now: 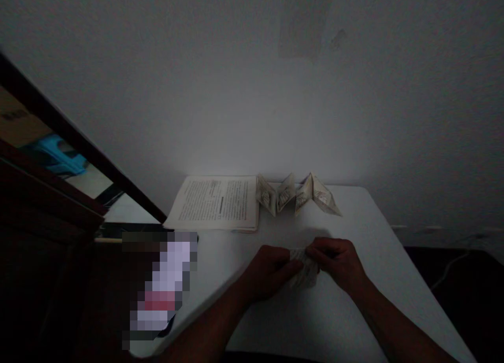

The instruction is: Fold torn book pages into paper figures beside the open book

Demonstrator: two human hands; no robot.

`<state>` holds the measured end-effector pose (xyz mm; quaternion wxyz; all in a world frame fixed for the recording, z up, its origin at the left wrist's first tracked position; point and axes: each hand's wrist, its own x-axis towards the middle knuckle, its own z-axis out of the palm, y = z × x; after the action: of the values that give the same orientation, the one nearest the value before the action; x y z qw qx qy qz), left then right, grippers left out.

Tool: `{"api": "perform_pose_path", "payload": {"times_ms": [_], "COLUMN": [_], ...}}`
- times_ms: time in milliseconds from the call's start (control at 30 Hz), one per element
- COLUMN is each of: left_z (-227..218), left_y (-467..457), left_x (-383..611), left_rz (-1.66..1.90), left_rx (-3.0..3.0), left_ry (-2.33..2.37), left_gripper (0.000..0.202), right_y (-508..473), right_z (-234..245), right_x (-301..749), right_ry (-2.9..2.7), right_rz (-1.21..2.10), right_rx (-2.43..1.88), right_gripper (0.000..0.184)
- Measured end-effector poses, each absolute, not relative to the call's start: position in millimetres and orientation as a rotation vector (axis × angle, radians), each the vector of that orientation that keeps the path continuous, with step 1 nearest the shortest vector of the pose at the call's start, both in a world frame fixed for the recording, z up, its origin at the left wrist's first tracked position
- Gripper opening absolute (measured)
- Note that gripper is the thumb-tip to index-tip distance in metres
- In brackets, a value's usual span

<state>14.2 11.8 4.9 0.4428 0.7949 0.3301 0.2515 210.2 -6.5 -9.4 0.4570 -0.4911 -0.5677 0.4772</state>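
Between my hands, low over the white table [283, 326], is a small folded piece of printed paper [303, 279]. My left hand [271, 271] grips its left side, thumb lying across the front. My right hand [336, 258] pinches its upper right corner between thumb and fingers. Beyond them stand several folded paper pieces [285, 192] made of printed pages, lined up in a zigzag near the wall. Left of these lies a stack of printed pages or open book [216, 203], text side up.
A blurred-out flat object, perhaps a phone [165, 284], lies at the table's left edge. Behind the table rises a plain wall [236, 90]. At far left a dark-framed mirror or opening [79, 137] shows a blue plastic item [59, 153] and a cardboard box [19, 116].
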Motion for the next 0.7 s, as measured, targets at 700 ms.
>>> {"api": "perform_pose_path", "payload": {"times_ms": [700], "left_z": [-5], "left_y": [16], "left_x": [14], "left_rz": [0.705], "left_rx": [2.074], "left_ry": [1.022], "left_gripper": [0.035], "right_y": [-10], "right_z": [-9], "right_x": [217], "right_ry": [-1.324], "right_rz": [1.03], "right_rx": [-1.229], "right_gripper": [0.02]}}
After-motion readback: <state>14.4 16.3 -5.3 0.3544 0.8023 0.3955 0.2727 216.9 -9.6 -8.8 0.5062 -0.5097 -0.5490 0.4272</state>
